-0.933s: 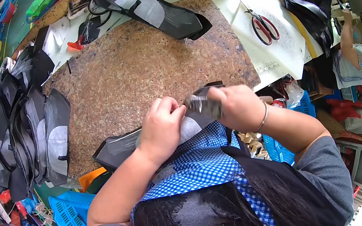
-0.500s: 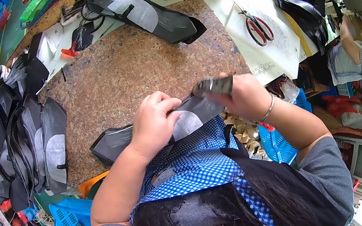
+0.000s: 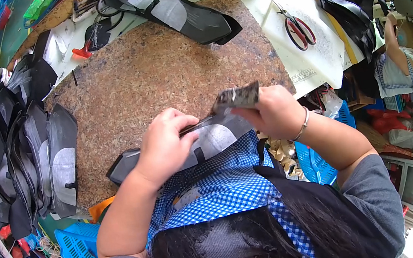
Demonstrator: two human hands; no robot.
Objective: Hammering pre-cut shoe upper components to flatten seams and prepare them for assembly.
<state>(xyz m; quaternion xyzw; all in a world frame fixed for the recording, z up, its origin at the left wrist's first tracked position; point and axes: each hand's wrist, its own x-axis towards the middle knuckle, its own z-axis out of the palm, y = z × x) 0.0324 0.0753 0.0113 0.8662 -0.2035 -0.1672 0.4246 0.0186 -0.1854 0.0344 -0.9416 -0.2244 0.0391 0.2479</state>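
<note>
A long dark grey piece of layered sheet material (image 3: 235,122), with a pale rounded patch and a short black tab, lies along the near edge of the stone slab (image 3: 154,72). My left hand (image 3: 165,143) is closed on its upper edge, thumb and fingers pinching the folded rim. My right hand (image 3: 279,112) grips a worn, blocky metal tool (image 3: 236,97) with a dark mottled surface. The tool's left end is at the piece's upper edge, just right of my left fingers; whether it touches cannot be made out. My fingers hide the tool's grip.
A similar dark piece (image 3: 172,13) lies across the slab's far edge. Many more (image 3: 63,160) stand stacked at the left. Red-and-black scissors (image 3: 298,28) rest on the white board at right. Blue baskets (image 3: 80,251) stand below. Another person (image 3: 401,60) sits far right.
My left hand has shifted slightly left along the piece. The tool, blurred before, has tilted and moved a little left. The surroundings have shifted slightly in view.
</note>
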